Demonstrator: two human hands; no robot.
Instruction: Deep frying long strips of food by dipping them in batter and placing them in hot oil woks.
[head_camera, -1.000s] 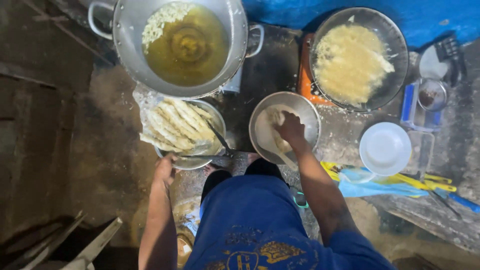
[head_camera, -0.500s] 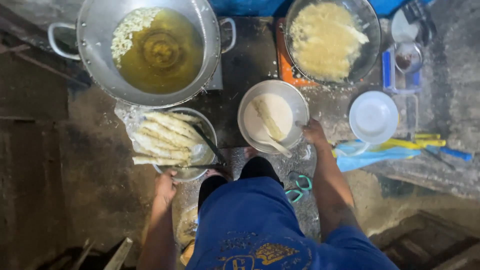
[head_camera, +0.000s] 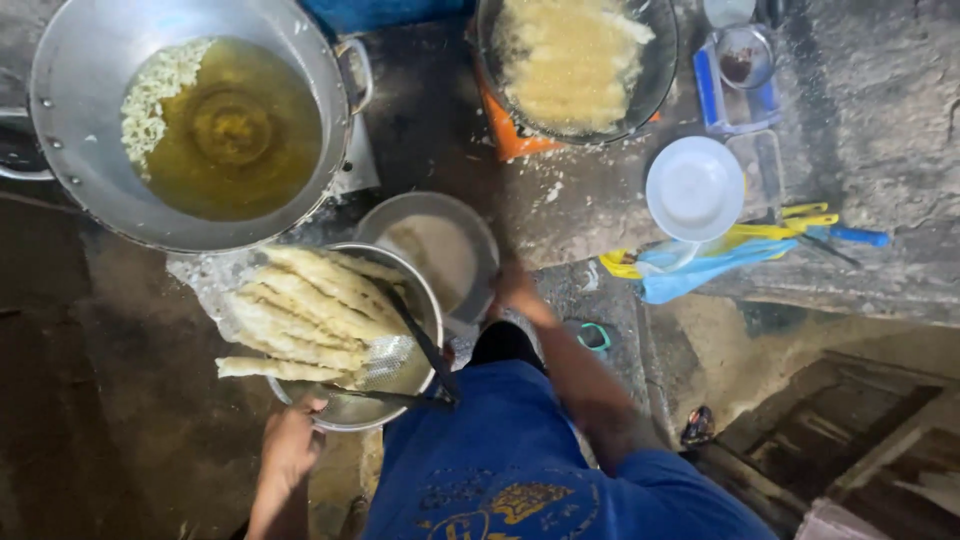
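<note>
Your left hand (head_camera: 290, 445) sits at the near rim of the metal bowl (head_camera: 420, 290), fingers curled over the edge in a narrow grip on it. The bowl is heaped with long, pale golden fried sticks (head_camera: 305, 315) lying side by side, their ends jutting out past the left rim; they rest on a wire strainer (head_camera: 385, 365), and dark tongs (head_camera: 425, 350) lie across the right side of the bowl. Your right hand (head_camera: 515, 290) touches the near right edge of the batter bowl (head_camera: 435, 250), a round metal dish with creamy batter in it, just behind the fried sticks. That hand is blurred, so you cannot tell whether its grip is closed on the rim or only resting there.

Up left stands the wok (head_camera: 190, 120), filled with amber oil and a patch of pale crumbs at its left side. Up right, a dark pan (head_camera: 575, 65) holds more coated pieces on an orange base. A white lid (head_camera: 695, 188) lies on the rough grey table (head_camera: 880, 110), beside a small scale (head_camera: 740, 70), with yellow and blue tools (head_camera: 730, 250) at the table's near edge. Below is dark, stained floor (head_camera: 100, 380), and wooden boards (head_camera: 860, 440) show at lower right.
</note>
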